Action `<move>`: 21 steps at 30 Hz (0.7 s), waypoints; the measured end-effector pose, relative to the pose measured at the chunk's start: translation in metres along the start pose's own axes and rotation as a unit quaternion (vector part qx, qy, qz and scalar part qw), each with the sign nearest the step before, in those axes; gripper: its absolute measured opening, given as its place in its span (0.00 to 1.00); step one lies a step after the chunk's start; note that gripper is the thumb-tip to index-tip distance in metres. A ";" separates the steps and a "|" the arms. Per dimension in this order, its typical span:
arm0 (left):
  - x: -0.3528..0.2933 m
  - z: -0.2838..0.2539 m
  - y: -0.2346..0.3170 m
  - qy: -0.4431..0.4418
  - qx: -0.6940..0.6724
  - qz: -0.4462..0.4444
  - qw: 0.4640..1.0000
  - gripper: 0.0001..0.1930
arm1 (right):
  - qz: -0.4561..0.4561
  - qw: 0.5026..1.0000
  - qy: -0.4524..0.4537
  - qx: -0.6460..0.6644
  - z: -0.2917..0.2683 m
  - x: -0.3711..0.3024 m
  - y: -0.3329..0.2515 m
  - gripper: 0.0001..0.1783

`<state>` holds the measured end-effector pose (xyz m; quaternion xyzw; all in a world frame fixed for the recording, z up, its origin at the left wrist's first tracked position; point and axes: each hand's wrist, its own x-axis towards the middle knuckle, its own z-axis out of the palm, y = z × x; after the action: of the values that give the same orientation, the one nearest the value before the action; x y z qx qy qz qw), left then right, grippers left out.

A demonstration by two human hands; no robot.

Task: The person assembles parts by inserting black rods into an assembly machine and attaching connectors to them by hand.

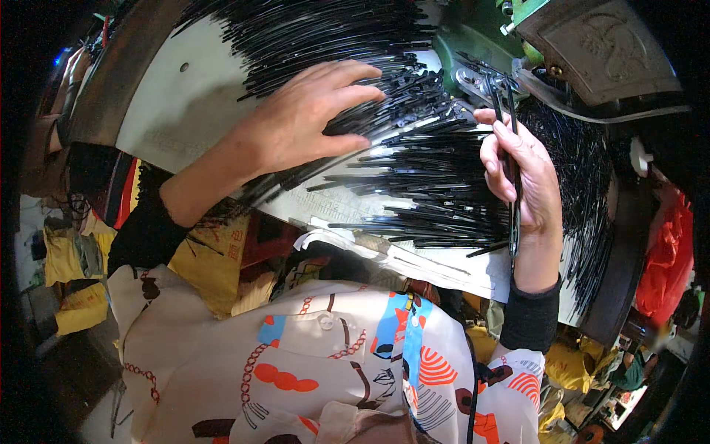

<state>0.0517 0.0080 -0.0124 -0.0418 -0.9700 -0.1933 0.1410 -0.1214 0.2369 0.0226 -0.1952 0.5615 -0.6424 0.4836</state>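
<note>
My left hand (pixel 314 103) is stretched over a large heap of long, thin black strips (pixel 333 41), its thumb and fingers apart. The strips just below that hand are blurred. In my right hand (pixel 526 159) are a few of the same slender strips (pixel 515 196), pinched between thumb and fingers and standing nearly upright along the wrist. Their upper ends reach close to a small metal part (pixel 470 78) of a green machine (pixel 473 48). More loose black strips (pixel 436 185) lie in a layer between my two hands. What exact kind of piece they are, I cannot tell.
A heavy metal machine head (pixel 603 52) overhangs the far right. Another dense bundle of strips (pixel 577 222) lies beyond my right wrist. The pale worktop (pixel 174 111) has a crumpled white edge (pixel 399 259) towards me. A red bag (pixel 665 255) hangs at the right.
</note>
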 end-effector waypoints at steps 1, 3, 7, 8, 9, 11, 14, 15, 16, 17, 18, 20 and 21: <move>0.001 0.001 -0.001 0.007 0.012 0.005 1.000 0.27 | 0.001 1.000 0.003 0.000 0.000 -0.001 0.000 0.17; 0.003 0.002 -0.005 0.019 0.032 0.005 0.999 0.25 | 0.001 1.000 0.004 0.000 -0.001 -0.002 -0.001 0.17; 0.006 0.007 -0.024 0.063 0.049 0.007 0.997 0.23 | 0.002 1.000 0.006 -0.004 -0.001 -0.002 0.000 0.17; 0.005 0.007 -0.026 0.060 0.042 -0.003 0.997 0.25 | 0.004 1.000 0.001 -0.004 -0.002 -0.002 0.000 0.17; 0.006 0.006 -0.022 0.060 0.041 -0.001 0.997 0.25 | 0.004 1.000 0.003 -0.004 -0.002 -0.003 0.000 0.17; 0.006 0.004 -0.010 0.046 0.009 -0.020 0.999 0.30 | -0.001 1.000 0.009 -0.023 -0.003 -0.005 0.000 0.18; 0.004 0.002 0.007 0.003 -0.026 0.003 1.000 0.33 | 0.004 1.000 0.012 -0.018 -0.007 -0.009 0.000 0.18; 0.004 0.002 0.008 0.003 -0.026 0.004 1.000 0.33 | 0.004 1.000 0.013 -0.018 -0.009 -0.010 0.000 0.18; 0.004 0.002 0.009 -0.007 -0.032 0.000 0.999 0.34 | 0.004 1.000 0.018 -0.020 -0.010 -0.011 0.000 0.18; 0.004 0.002 0.010 -0.017 -0.037 -0.004 0.999 0.35 | 0.005 1.000 0.023 -0.021 -0.012 -0.012 0.000 0.18; 0.004 0.002 0.010 -0.010 -0.035 -0.009 0.999 0.33 | 0.004 0.999 0.024 -0.021 -0.012 -0.013 0.000 0.18; 0.004 0.004 0.007 -0.007 -0.040 -0.009 0.999 0.32 | 0.001 0.999 0.027 -0.017 -0.014 -0.016 -0.001 0.18; 0.004 0.005 0.005 -0.004 -0.045 -0.009 0.999 0.31 | 0.000 0.999 0.030 -0.017 -0.015 -0.018 -0.001 0.18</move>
<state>0.0470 0.0149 -0.0139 -0.0406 -0.9613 -0.2377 0.1334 -0.1257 0.2605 0.0248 -0.1842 0.5863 -0.6384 0.4634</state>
